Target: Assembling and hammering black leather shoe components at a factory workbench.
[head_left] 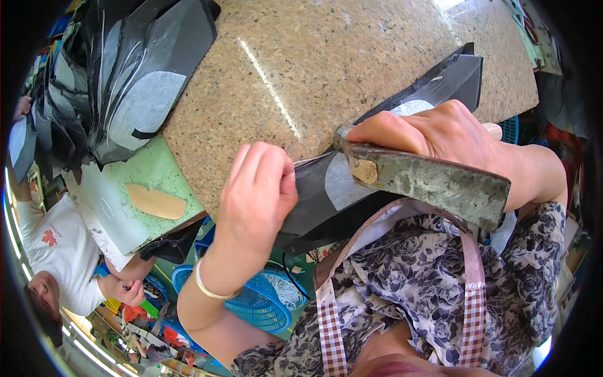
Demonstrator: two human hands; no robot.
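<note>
My right hand [433,135] is closed around a hammer [440,188] with a long, worn metal head; the wooden handle's end shows in the head. The hammer's narrow end rests at the edge of a black shoe-upper-like piece [308,195] with a whitish patch, lying at the table's near edge. My left hand [260,182] is closed at the left end of this piece, its fingertips pinched on a thin white cord [309,159] running along the edge toward the hammer. The hammer and right hand hide the middle of the piece.
A speckled stone tabletop [264,81] lies ahead. A heap of similar black pieces [138,81] is at the far left, above a green board [151,182] with a tan cut-out [157,201]. A blue basket [257,305] stands below; another person [63,251] is at left.
</note>
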